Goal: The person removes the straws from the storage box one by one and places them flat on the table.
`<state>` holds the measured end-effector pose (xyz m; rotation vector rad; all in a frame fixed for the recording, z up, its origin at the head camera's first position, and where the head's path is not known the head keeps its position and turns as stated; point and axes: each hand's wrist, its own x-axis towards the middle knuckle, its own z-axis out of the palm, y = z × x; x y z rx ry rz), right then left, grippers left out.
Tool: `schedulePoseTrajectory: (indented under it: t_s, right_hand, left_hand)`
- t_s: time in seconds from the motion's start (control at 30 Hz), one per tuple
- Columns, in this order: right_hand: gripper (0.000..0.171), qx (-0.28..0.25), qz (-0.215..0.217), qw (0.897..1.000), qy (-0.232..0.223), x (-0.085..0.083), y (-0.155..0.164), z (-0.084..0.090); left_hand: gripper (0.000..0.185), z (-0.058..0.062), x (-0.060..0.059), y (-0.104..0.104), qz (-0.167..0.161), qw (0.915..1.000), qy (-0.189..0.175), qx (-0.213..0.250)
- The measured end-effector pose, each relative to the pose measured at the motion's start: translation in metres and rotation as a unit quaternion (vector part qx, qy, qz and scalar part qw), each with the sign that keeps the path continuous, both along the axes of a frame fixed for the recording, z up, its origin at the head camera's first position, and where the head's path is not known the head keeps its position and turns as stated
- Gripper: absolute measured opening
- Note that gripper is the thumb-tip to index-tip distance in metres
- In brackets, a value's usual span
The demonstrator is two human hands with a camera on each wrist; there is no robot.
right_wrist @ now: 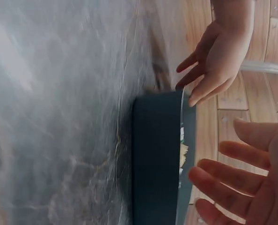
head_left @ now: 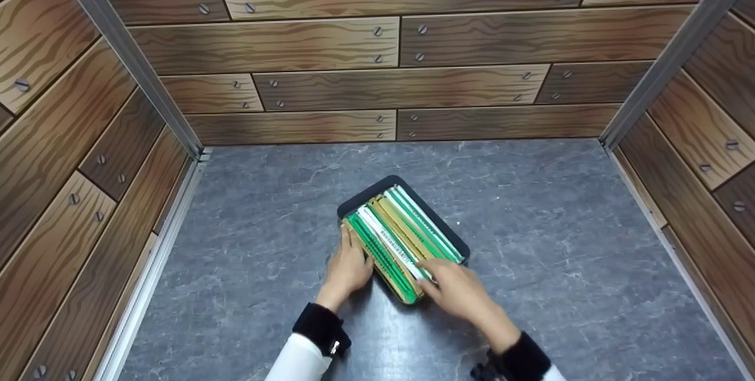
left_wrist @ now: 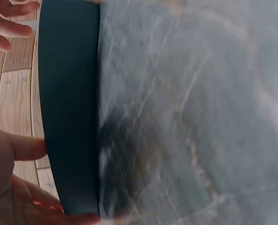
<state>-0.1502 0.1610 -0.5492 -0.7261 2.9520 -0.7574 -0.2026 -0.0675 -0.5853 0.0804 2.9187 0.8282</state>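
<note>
Tray (head_left: 367, 193), dark with rounded corners, lies at a slant on a grey marbled surface (head_left: 265, 239), between a person's hands. Long, narrow strips (head_left: 401, 229) in green, white and gold, some with dark markings, lie side by side along its length, packed close. The left hand (head_left: 349, 266) is loosely spread, fingers touching the tray's side near one corner. The right hand (head_left: 457, 289), fingers apart and grasping nothing, reaches over the near end.

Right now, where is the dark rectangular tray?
In the head view, the dark tray sits just below centre on the grey marbled surface, the left hand at its left edge, the right hand over its near end.
</note>
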Motion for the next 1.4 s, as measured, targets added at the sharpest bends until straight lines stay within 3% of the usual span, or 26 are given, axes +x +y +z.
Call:
schedulePoseTrajectory:
  t_s: [0.23, 0.4, 0.53, 0.7, 1.0, 1.4]
  right_hand:
    - [0.031, 0.019, -0.029, 0.999, 0.040, -0.032, -0.009, -0.019]
    - [0.025, 0.053, -0.058, 0.994, 0.076, -0.043, -0.015, -0.033]
    - [0.024, 0.067, -0.083, 0.993, 0.058, -0.046, -0.017, -0.039]
    - [0.032, 0.074, -0.099, 0.992, 0.022, -0.045, -0.017, -0.041]
    - [0.038, 0.059, -0.109, 0.992, 0.016, -0.045, -0.014, -0.041]
    - [0.045, 0.014, -0.130, 0.991, -0.023, -0.047, -0.011, -0.033]
  left_hand:
    - [0.071, 0.002, -0.017, -0.012, -0.044, 0.9978, -0.028, 0.041]
    - [0.070, 0.004, -0.027, -0.016, -0.077, 0.9942, -0.056, 0.051]
    - [0.068, 0.003, -0.029, -0.016, -0.087, 0.9944, -0.036, 0.048]
    - [0.061, -0.001, -0.026, -0.014, -0.065, 0.9967, 0.005, 0.049]
    - [0.050, -0.009, -0.012, -0.008, 0.008, 0.9876, 0.070, 0.140]
    - [0.052, -0.018, -0.008, -0.010, 0.052, 0.9735, 0.045, 0.218]
